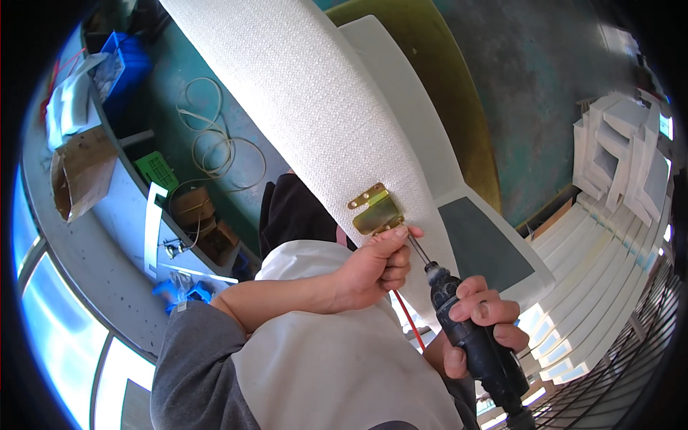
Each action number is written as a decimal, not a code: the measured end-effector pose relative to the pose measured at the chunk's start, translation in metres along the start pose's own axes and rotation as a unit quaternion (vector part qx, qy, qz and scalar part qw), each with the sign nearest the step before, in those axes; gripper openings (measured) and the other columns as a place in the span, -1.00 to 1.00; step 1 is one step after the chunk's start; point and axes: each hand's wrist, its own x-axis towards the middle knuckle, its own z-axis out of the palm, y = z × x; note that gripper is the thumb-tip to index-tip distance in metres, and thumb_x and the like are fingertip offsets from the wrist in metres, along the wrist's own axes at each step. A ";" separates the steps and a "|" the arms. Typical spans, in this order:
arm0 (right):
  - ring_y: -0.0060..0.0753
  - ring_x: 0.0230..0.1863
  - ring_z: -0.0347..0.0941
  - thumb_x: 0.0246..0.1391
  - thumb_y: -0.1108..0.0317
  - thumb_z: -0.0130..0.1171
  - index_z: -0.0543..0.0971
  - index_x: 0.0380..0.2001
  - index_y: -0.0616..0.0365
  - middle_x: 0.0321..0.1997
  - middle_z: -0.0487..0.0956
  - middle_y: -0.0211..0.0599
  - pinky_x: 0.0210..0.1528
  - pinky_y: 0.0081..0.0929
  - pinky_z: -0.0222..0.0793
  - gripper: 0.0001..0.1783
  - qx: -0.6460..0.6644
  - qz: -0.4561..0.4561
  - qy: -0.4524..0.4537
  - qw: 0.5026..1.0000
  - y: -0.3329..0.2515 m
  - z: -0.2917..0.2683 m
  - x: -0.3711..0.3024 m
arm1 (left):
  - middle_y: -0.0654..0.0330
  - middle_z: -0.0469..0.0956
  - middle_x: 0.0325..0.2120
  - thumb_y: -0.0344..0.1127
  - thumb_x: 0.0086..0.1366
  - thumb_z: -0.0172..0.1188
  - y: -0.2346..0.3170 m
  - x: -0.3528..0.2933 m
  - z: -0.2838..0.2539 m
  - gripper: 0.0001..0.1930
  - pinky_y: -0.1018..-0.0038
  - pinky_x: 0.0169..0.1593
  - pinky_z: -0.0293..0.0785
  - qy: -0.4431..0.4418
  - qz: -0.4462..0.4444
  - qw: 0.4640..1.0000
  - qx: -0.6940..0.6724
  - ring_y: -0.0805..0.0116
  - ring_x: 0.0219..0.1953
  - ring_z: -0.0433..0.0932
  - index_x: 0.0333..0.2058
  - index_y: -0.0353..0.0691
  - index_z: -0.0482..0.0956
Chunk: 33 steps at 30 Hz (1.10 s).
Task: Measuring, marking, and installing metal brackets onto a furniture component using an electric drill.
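A brass-coloured metal bracket with holes along its edges lies against the end of a white, nubbly upholstered panel. My left hand is closed in a pinch at the bracket's near edge, where thumb and forefinger meet the tip of a long driver bit. Whatever sits between those fingertips is hidden. Wrapped round the body of a black power screwdriver, my right hand holds it at a slant, its bit pointing up and left toward the bracket. A red cord runs down between my hands.
A smooth white panel with a dark grey patch lies to the right. Stacked white pieces stand farther right, beside a black wire rack. On the left runs a long bench with a cardboard box; coiled hose lies on the floor.
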 end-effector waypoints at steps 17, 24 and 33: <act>-0.31 -0.40 0.40 -0.16 0.41 0.29 0.25 -0.11 0.01 -0.14 0.37 -0.11 -0.21 -0.11 0.28 -0.46 0.043 0.005 -0.080 0.996 0.011 0.002 0.021 | 0.44 0.09 -0.61 -0.04 0.46 -0.13 -0.016 -0.037 -0.012 -0.69 0.64 -0.53 -0.03 -0.014 -0.048 0.980 0.195 0.60 -0.61 0.02 -0.25 -0.15 0.42; -0.30 -0.38 0.41 -0.17 0.41 0.30 0.24 -0.11 0.03 -0.15 0.36 -0.09 -0.21 -0.10 0.30 -0.44 0.036 0.009 -0.087 0.995 0.014 0.000 0.020 | 0.38 0.21 -0.57 -0.38 0.38 -0.16 -0.013 -0.039 -0.021 -0.83 0.64 -0.50 0.04 -0.019 -0.089 0.984 0.151 0.59 -0.58 0.10 -0.17 -0.25 0.41; -0.30 -0.36 0.42 -0.15 0.35 0.28 0.27 -0.01 0.08 -0.12 0.40 -0.05 -0.18 -0.13 0.36 -0.40 0.023 -0.020 0.020 0.999 0.030 0.005 0.020 | 0.19 0.55 -0.37 -0.25 0.48 -0.17 -0.004 -0.040 -0.016 -0.82 0.64 -0.45 0.26 -0.027 -0.020 0.940 0.338 0.56 -0.55 0.35 -0.18 -0.21 0.34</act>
